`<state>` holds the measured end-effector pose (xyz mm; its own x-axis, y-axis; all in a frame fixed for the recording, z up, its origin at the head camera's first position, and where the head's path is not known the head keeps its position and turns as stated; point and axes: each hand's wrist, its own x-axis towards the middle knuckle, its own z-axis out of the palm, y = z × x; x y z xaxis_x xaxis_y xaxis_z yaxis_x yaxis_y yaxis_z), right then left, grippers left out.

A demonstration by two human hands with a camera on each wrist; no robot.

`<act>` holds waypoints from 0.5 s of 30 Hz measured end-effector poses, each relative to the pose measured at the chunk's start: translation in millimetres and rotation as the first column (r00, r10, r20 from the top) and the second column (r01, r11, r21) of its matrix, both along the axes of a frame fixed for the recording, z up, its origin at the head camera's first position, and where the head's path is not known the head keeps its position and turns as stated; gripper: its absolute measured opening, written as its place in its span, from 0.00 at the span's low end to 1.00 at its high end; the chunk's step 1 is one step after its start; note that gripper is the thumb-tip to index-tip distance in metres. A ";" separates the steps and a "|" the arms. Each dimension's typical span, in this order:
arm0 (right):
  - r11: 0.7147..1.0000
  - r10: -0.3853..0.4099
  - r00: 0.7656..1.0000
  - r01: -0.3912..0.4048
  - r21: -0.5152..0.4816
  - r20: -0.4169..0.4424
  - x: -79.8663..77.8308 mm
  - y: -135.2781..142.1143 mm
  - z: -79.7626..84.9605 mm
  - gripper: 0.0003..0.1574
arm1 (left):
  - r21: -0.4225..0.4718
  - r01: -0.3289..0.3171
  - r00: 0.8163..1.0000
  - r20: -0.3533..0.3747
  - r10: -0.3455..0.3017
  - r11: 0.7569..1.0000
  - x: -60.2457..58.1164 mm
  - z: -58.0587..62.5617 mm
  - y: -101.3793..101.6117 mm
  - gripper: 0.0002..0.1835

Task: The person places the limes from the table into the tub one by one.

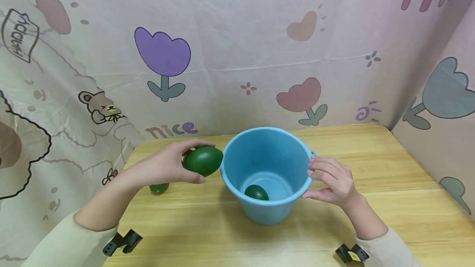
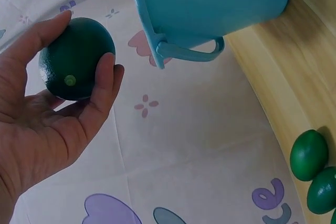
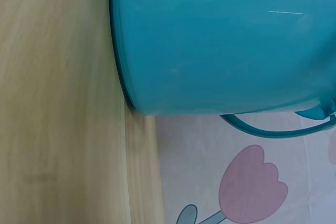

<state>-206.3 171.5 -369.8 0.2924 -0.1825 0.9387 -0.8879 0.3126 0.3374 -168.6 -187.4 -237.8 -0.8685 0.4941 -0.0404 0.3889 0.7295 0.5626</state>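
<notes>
In the head view, my left hand point(image 1: 178, 162) grips a glossy dark green, lemon-shaped fruit point(image 1: 203, 160) just left of the blue bucket's rim. The left wrist view shows thumb and fingers curled round this fruit point(image 2: 79, 59), its pale stem spot showing. The blue bucket point(image 1: 267, 213) stands upright on the table; a second green fruit point(image 1: 256, 193) lies on its bottom. My right hand point(image 1: 334, 178) holds the bucket's right rim, with the thumb lower on that side. In the right wrist view only the bucket wall point(image 3: 220, 45) is seen, with the hand out of frame.
More green fruits point(image 2: 308, 155) lie on the wooden table point(image 1: 389, 184) to the left; in the head view my left forearm partly hides one point(image 1: 159, 188). A printed cloth point(image 1: 230, 52) hangs behind the table. The bucket has a loop handle point(image 2: 191, 52).
</notes>
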 end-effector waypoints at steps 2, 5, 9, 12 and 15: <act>1.000 -0.001 1.000 0.001 -0.001 0.001 0.4 0.5 0.1 0.33 | 0.000 0.008 1.000 0.006 -0.008 1.000 -1.9 0.4 4.8 0.38; 1.000 -0.002 1.000 0.002 0.000 0.003 1.0 0.8 0.4 0.33 | 0.001 0.014 1.000 0.028 -0.014 1.000 -3.3 1.5 11.7 0.38; 1.000 0.002 1.000 -0.002 0.001 0.006 1.2 0.5 1.1 0.33 | 0.013 0.033 0.998 0.046 -0.033 0.999 -5.1 2.4 19.4 0.36; 1.000 0.003 1.000 -0.003 0.000 0.004 0.8 0.1 1.1 0.33 | 0.019 0.053 0.997 0.053 -0.054 0.998 -7.2 2.8 24.7 0.35; 1.000 0.000 1.000 0.000 -0.003 0.000 -0.4 0.1 0.9 0.34 | 0.030 0.073 0.995 0.062 -0.075 0.997 -9.4 3.6 29.5 0.35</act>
